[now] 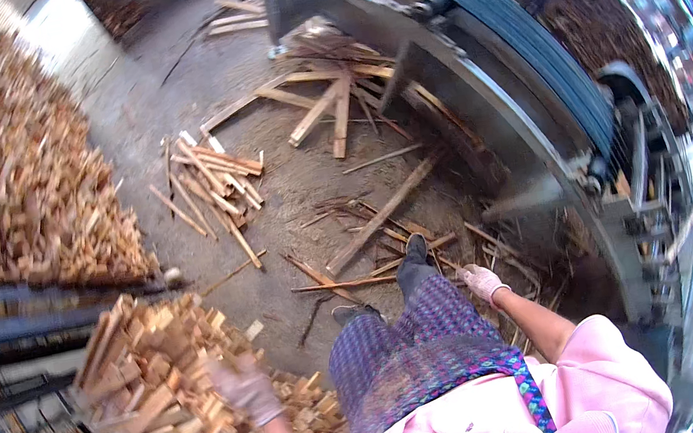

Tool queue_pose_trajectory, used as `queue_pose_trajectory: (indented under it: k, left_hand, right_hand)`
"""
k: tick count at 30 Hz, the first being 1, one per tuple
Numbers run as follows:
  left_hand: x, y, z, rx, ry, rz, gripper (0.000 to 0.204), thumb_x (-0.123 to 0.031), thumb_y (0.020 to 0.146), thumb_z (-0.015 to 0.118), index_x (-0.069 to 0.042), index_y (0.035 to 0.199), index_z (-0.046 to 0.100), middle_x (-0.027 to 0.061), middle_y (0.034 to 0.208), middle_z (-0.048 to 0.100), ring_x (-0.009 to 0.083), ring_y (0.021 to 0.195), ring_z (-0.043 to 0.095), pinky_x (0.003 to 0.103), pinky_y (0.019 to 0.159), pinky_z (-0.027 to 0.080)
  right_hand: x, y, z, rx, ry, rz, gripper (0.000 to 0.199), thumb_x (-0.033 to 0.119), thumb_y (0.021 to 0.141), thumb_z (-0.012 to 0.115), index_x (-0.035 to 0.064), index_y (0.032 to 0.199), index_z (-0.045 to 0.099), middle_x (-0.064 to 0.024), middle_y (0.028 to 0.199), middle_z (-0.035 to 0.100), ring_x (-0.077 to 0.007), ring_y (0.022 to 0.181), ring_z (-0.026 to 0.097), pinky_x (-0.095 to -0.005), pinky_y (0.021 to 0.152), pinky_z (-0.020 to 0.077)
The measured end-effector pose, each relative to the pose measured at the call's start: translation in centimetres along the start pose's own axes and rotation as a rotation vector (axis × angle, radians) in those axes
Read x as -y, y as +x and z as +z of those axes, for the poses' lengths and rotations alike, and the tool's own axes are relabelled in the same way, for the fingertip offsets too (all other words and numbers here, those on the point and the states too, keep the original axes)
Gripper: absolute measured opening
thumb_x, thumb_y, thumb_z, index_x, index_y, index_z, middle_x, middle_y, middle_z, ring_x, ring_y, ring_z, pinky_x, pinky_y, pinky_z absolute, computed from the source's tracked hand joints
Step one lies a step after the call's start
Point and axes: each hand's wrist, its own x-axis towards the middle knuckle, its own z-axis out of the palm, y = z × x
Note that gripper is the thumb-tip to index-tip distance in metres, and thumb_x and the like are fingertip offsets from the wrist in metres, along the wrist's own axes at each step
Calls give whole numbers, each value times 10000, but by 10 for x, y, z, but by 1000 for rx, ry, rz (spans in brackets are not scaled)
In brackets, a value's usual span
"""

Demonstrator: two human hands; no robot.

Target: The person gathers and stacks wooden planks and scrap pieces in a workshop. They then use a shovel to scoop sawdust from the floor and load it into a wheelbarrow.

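My left hand (249, 390), in a pale pink work glove, is over a stack of short cut wood pieces (158, 424) at the lower left. Motion smears its fingers, so I cannot tell whether it grips a piece. On the right, my right hand (484, 282) in a matching glove hangs beside my leg, above loose wood strips (504, 251) on the floor. Its fingers look loosely extended, with nothing visible in them. By my dark boots lie scattered sticks and a longer wooden slat (382, 216).
A large heap of wood pieces (18, 176) stands at the far left. Small bundles of slats (215, 178) lie on the dusty floor (134, 87). A metal machine with a blue belt (533, 54) curves along the right, with more slats (335, 106) beside its base.
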Motion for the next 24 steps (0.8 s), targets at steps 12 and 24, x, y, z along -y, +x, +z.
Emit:
queue_pose_trajectory:
  k: [12,24]
  left_hand:
    - [57,-92,143,1238,-41,-144,538,-307,927,655,15,1353,589,234,1244,650,354,1127,635,415,984,480]
    - [19,16,215,1561,-107,-158,437,-269,929,649,3,1270,631,81,876,652,181,703,614,348,616,496]
  right_hand:
    - [-80,-11,60,72,379,25,691,586,1000,414,32,1360,617,-285,1367,601,-428,1311,541,-456,1103,412]
    - [-133,-152,141,-256,682,340,624,515,1013,461,19,1363,605,-253,1381,606,-394,1298,559,-441,1096,434]
